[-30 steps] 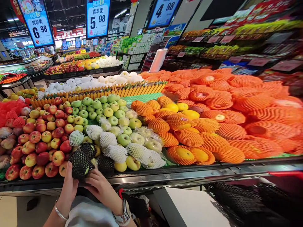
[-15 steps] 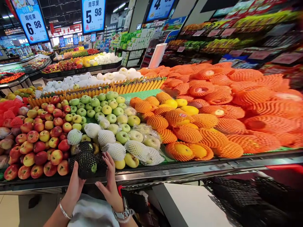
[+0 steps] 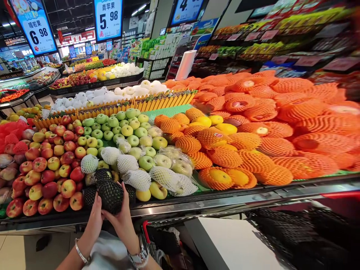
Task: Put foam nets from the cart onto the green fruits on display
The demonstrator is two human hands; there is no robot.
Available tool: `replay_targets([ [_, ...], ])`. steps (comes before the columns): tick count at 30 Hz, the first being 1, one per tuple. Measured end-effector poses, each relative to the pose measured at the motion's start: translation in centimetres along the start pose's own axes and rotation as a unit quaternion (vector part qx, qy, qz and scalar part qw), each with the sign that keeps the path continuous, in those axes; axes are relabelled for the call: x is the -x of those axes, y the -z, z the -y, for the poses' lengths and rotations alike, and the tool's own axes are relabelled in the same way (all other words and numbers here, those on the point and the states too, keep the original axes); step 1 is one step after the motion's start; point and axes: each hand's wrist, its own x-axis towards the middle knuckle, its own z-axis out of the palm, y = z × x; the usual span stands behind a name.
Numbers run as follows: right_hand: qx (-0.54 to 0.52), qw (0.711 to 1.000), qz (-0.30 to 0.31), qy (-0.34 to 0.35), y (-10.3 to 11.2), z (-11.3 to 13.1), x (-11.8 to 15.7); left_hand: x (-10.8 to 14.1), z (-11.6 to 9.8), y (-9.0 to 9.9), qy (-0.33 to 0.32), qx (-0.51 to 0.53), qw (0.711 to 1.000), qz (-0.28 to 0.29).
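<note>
Both my hands are closed around a fruit in a black foam net (image 3: 110, 195) at the front edge of the display. My left hand (image 3: 95, 216) presses its left and lower side, and my right hand (image 3: 122, 222) wraps its right side. The net hides the fruit's skin, so its kind cannot be made out. More black-netted fruit (image 3: 103, 174) lies just behind and beside it. White-netted fruit (image 3: 137, 180) sits to the right, and red-yellow apples (image 3: 68, 188) are piled to the left.
Behind are green apples (image 3: 97, 134). Orange-netted fruit (image 3: 225, 156) fills the right side. A metal rail (image 3: 180, 207) runs along the display's front. Below it are a red-handled cart (image 3: 146, 231) and a white box (image 3: 225, 243). Price screens (image 3: 108, 18) hang above.
My right hand has moved left and closed against the black-netted fruit. The fruit has shifted slightly right and turned between both hands. The view has shifted slightly.
</note>
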Motion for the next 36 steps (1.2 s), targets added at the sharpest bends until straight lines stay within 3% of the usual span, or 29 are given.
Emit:
replay_targets([
  [6, -0.004, 0.998, 0.050, 0.029, 1.6, 0.5, -0.5, -1.2, -0.9, 0.3, -0.088, -0.143, 0.984, -0.058],
  [10, -0.061, 0.995, 0.083, 0.017, 1.8, 0.1, -0.5, -2.2, -1.3, 0.9, -0.169, -0.324, 0.929, -0.066],
  [13, -0.097, 0.991, 0.093, -0.004, 1.5, -0.4, -0.7, -2.6, -1.6, 1.1, -0.210, -0.372, 0.902, -0.066],
  [18, -0.121, 0.991, 0.053, 0.007, 1.0, -0.7, -0.5, -1.9, -2.7, 0.3, -0.209, -0.364, 0.907, -0.031],
  [22, -0.136, 0.991, 0.016, 0.011, 0.9, -0.8, -0.2, -0.8, -4.5, -0.7, -0.242, -0.398, 0.883, 0.059],
  [24, -0.143, 0.990, -0.005, 0.009, 1.1, -0.8, -0.3, -0.2, -5.7, -1.0, -0.329, -0.437, 0.835, 0.053],
  [27, -0.141, 0.990, -0.027, -0.007, 1.5, -0.5, -0.6, 0.7, -7.5, -1.5, -0.517, -0.493, 0.700, -0.011],
  [28, -0.143, 0.989, -0.024, -0.013, 1.7, -0.4, -0.7, 1.0, -8.0, -1.7, -0.556, -0.524, 0.645, 0.019],
  [29, -0.145, 0.989, -0.015, -0.019, 2.0, -0.2, -0.9, 1.2, -8.5, -2.0, -0.573, -0.564, 0.588, 0.084],
  [32, -0.152, 0.988, 0.022, -0.026, 2.7, 0.4, -1.1, 1.5, -9.2, -3.2, -0.536, -0.673, 0.415, 0.296],
  [33, -0.155, 0.987, 0.030, -0.027, 2.9, 0.4, -1.2, 1.4, -9.2, -3.7, -0.519, -0.693, 0.381, 0.325],
  [34, -0.158, 0.987, 0.033, -0.026, 3.2, 0.5, -1.2, 1.3, -9.2, -4.0, -0.506, -0.705, 0.365, 0.338],
  [36, -0.171, 0.984, 0.038, -0.026, 3.7, 0.4, -1.1, 0.7, -9.2, -4.7, -0.491, -0.710, 0.364, 0.350],
])
